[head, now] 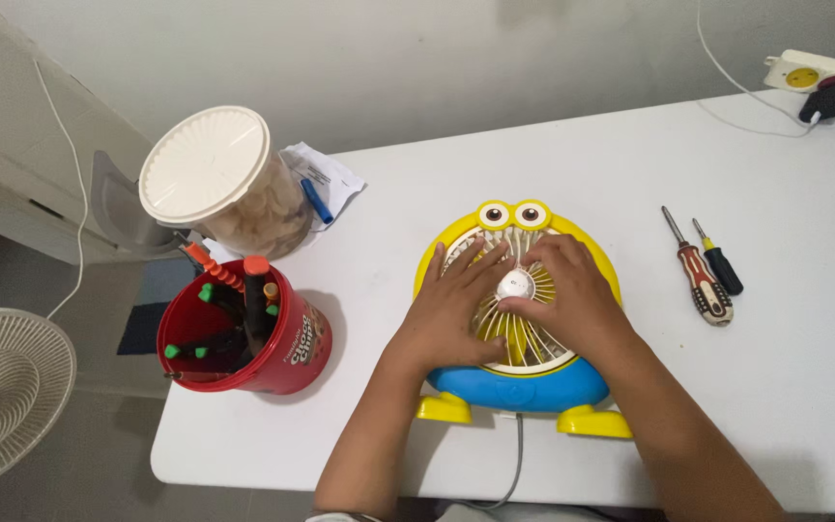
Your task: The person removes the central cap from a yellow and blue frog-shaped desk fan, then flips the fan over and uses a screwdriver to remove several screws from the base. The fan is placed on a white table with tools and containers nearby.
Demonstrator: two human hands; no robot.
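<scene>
A yellow and blue toy-shaped fan lies flat on the white table, near its front edge, grille up, with two cartoon eyes at its far rim and yellow feet toward the person. Both hands rest on the grille. The left hand lies flat on the left half, fingers spread wide and pointing away, holding nothing. The right hand covers the right half, its fingers curled narrow around the white hub at the centre, thumb and forefinger touching it. A grey cord runs from the fan over the near table edge.

To the right, well apart from the fan, lie two screwdrivers side by side. To the left stand a red bucket of tools and, behind it, a clear jar with a white lid. A power strip sits at the far right corner. A white floor fan shows at the left, off the table.
</scene>
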